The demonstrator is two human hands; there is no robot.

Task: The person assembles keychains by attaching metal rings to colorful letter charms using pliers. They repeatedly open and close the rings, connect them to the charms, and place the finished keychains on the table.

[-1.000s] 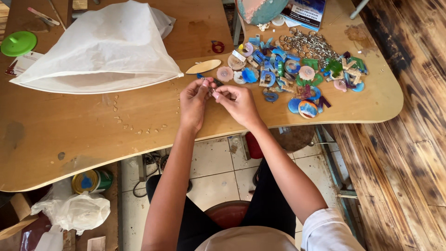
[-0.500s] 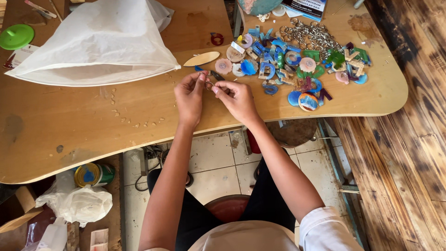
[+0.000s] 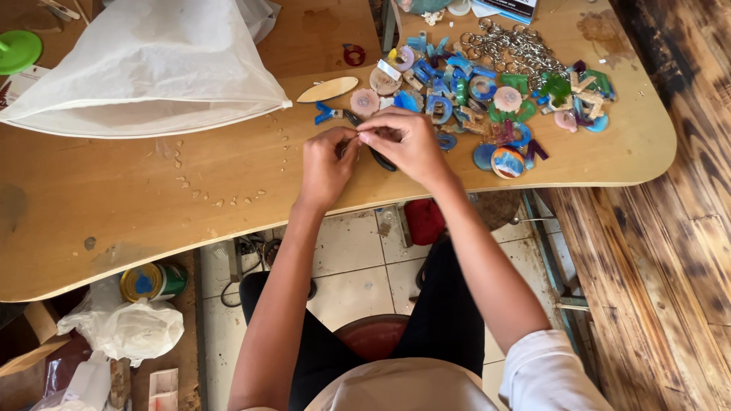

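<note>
My left hand (image 3: 326, 164) and my right hand (image 3: 407, 144) meet fingertip to fingertip above the front edge of the wooden table (image 3: 114, 221). Both pinch a small piece (image 3: 359, 139), too small to identify. A dark slim tool (image 3: 383, 161) runs under my right hand; whether that hand holds it I cannot tell. Just beyond the hands lie a blue piece (image 3: 326, 114) and a pale wooden oval (image 3: 327, 90). Right of them spreads a pile of colourful letters and discs (image 3: 487, 91).
A heap of metal key rings (image 3: 510, 42) lies at the back of the pile. A large white plastic bag (image 3: 145, 68) covers the table's left part, with a green lid (image 3: 17, 49) beside it. Small crumbs (image 3: 221, 199) dot the wood. Under the table stand a tin can (image 3: 152, 281) and a red stool (image 3: 373, 335).
Both hands stay joined on the small piece and have shifted a little toward the colourful pile. The view has tilted slightly.
</note>
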